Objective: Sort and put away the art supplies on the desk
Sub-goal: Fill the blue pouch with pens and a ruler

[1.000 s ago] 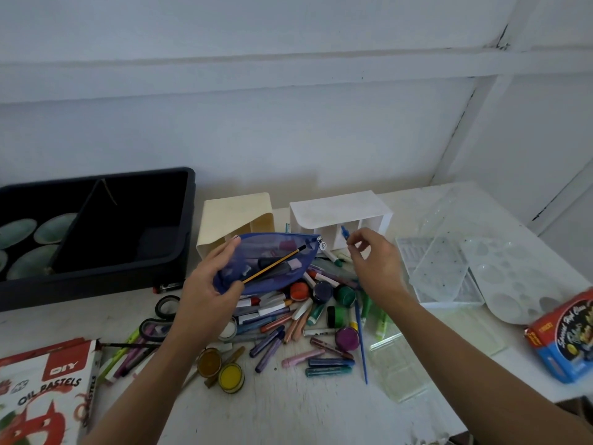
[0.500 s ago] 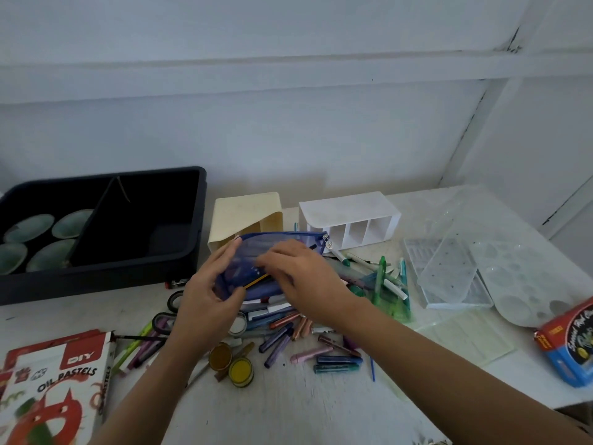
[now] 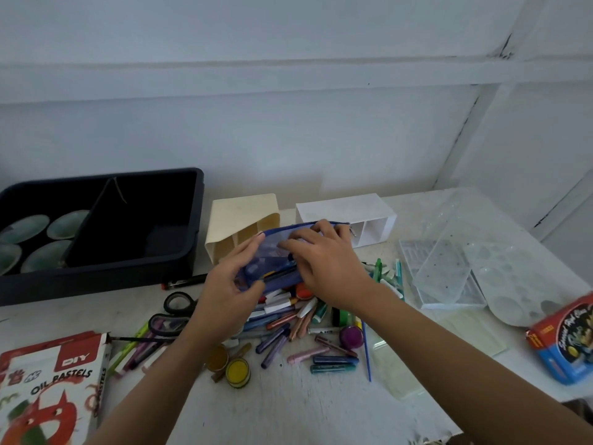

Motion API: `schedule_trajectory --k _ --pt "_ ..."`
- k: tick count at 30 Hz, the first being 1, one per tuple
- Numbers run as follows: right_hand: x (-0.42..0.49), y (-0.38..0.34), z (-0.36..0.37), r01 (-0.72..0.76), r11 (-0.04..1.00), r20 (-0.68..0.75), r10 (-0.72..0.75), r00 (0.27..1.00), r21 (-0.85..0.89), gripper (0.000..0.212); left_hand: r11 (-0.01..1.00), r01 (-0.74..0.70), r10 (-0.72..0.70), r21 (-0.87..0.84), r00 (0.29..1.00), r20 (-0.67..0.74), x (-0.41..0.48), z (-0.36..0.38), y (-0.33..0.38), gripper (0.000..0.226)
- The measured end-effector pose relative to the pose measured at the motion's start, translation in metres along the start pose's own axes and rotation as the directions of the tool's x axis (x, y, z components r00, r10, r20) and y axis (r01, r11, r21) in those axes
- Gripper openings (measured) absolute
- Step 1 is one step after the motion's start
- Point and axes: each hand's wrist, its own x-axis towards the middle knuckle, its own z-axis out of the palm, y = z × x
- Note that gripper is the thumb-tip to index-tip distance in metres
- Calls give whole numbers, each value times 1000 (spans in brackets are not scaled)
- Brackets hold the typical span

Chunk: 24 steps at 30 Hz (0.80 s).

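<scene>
Blue see-through plastic makes up the pencil pouch [image 3: 272, 261], which is held up just above the pile of pens and crayons [image 3: 288, 329] in the middle of the bench [image 3: 305, 409]. The left hand [image 3: 229, 287] grips the pouch's left end, with the fingers on top and the thumb underneath. The right hand [image 3: 327, 264] lies over the right half and hides it. Its fingers bend toward the top edge, but whether they pinch the pouch or only press on it cannot be told. Dark sticks show faintly inside the pouch, too blurry to name. The pouch and the hands cover part of the cream holder [image 3: 244, 216] and the white holder [image 3: 346, 210] behind them. A black bin [image 3: 128, 261] sits at the back left, cut off by the frame edge. Scissors [image 3: 175, 313] lie beside the left wrist. The oil pastels box [image 3: 48, 390] is cut off at the bottom left corner. On the right, clear trays [image 3: 446, 274] overlap, and a red and blue box [image 3: 568, 342] runs off the edge.
</scene>
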Motion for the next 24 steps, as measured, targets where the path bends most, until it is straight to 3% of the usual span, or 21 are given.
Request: schedule_trajectory --k 2,5,9,12,16,19,24 --pt "-4 10 -3 -70 987 6 70 998 143 31 1000 17 -17 8 1000 5 5 7 0 76" --pt "-13 32 -6 -171 887 -115 242 964 429 27 1000 18 -18 15 1000 0 9 13 -4 73" --pt "-28 63 -16 -361 692 -136 552 823 625 27 1000 16 -16 25 1000 1 14 17 -10 72" --pt "-47 87 -13 -528 653 -89 670 737 543 22 1000 20 -20 18 1000 3 17 21 -11 72" --pt "-69 103 -5 -700 684 49 707 706 206 3 1000 24 -24 -8 1000 -5 21 25 -10 71" --pt "-75 101 3 -743 669 220 726 652 -6 30 999 33 -33 -20 999 -24 24 27 -8 68" --pt "-75 97 10 -763 646 239 739 630 15 29 997 77 -77 1 997 -17 27 28 -8 69"
